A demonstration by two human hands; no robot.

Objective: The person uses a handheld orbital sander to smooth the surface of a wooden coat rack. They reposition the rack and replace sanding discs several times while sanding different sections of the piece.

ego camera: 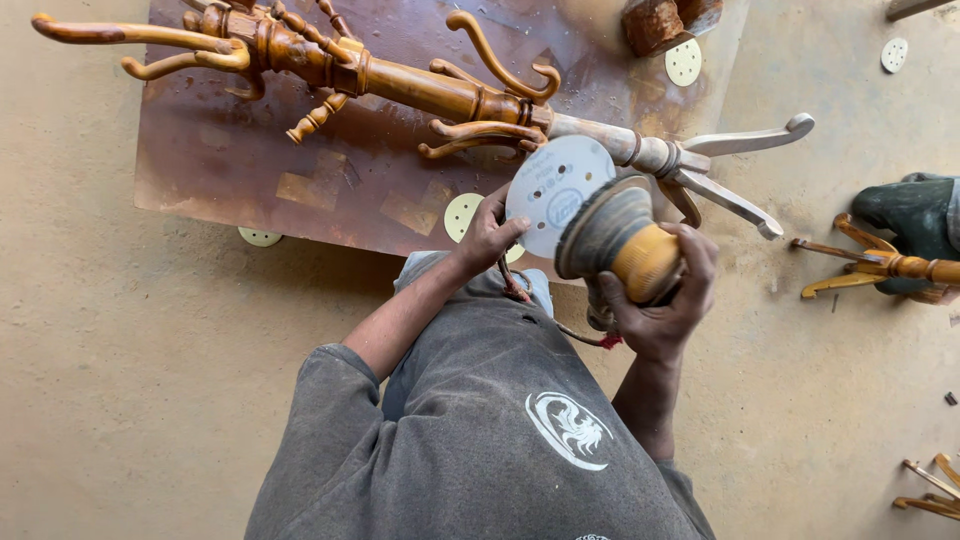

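Note:
My left hand [489,238] pinches the edge of a round white sanding disc [552,190] with several holes, holding it against the pad of an orbital sander [620,240]. My right hand [665,300] grips the sander's orange body, tilted with the pad facing up and left. Just beyond the disc, a turned wooden coat stand [420,90] with curved hooks lies on its side across a brown board [230,160]; its far right end is unfinished pale wood [740,140].
Used sanding discs lie on the board and dusty floor [684,62], [462,215], [259,237], [894,55]. Another coat stand [880,262] and a person's dark-clad leg [915,215] are at the right edge. More wooden pieces [930,495] lie at bottom right. A cord [580,335] hangs from the sander.

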